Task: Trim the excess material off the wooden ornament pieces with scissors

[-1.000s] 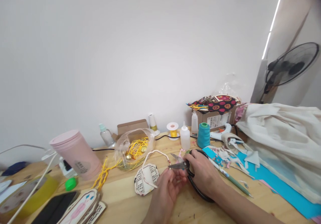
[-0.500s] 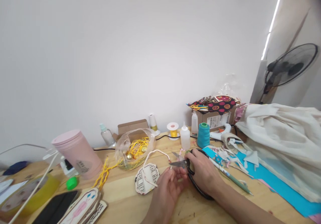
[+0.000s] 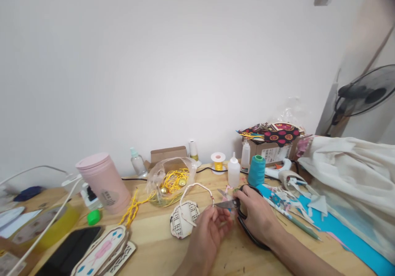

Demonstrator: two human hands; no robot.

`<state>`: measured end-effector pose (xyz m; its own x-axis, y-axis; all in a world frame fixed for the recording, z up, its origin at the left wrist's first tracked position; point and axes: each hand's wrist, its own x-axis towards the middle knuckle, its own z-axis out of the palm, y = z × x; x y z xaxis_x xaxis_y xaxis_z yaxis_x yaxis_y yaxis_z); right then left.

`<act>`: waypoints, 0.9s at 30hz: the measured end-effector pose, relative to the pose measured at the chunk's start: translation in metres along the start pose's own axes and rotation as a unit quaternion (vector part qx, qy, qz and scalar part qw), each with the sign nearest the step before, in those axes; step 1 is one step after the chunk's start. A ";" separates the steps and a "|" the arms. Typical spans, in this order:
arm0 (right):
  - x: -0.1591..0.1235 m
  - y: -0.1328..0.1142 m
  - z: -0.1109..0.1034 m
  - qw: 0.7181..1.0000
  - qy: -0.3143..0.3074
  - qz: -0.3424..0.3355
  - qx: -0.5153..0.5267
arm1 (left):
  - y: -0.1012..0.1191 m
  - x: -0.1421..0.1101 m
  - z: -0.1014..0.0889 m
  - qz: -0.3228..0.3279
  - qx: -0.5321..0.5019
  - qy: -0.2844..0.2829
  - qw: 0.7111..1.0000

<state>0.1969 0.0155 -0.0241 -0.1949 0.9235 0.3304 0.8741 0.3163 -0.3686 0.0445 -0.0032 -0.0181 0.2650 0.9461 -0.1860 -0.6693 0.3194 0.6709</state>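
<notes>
My right hand [image 3: 257, 216] grips the black scissors [image 3: 243, 217] by their handles, with the blades slightly apart and pointing left. My left hand [image 3: 208, 237] sits just below the blade tips, fingers curled in a pinch on something too small to make out near the end of a white cord [image 3: 197, 187]. That cord loops back to a white carved wooden ornament [image 3: 184, 220] lying flat on the wooden table [image 3: 160, 255], just left of my left hand.
A pink tumbler [image 3: 103, 183], a plastic bag of yellow cord [image 3: 171, 181], glue bottles [image 3: 233, 171], a teal thread cone [image 3: 256, 171] and a cardboard box [image 3: 271, 150] stand behind. Paper scraps and blue sheet [image 3: 339, 232] lie right, under cream cloth [image 3: 352, 177]. Phone [image 3: 69, 255] and ornaments lie left.
The view has shifted slightly, so everything sits a little to the right. My hands keep the same hold; the scissor blades look a little more closed.
</notes>
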 end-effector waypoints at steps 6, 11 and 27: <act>0.001 -0.002 0.001 1.000 -0.026 0.002 0.005 | 0.000 -0.001 0.001 -0.017 -0.002 -0.016 1.000; 0.003 -0.003 0.000 0.999 -0.038 0.027 -0.013 | 0.003 -0.003 0.004 -0.017 -0.007 -0.015 1.000; 0.006 0.002 -0.002 0.996 -0.039 0.069 -0.036 | -0.009 -0.007 0.008 -0.060 0.019 -0.040 0.997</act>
<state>0.1985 0.0208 -0.0207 -0.1015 0.9721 0.2114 0.9244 0.1707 -0.3410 0.0538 -0.0135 -0.0170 0.3978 0.8932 -0.2098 -0.6034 0.4269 0.6735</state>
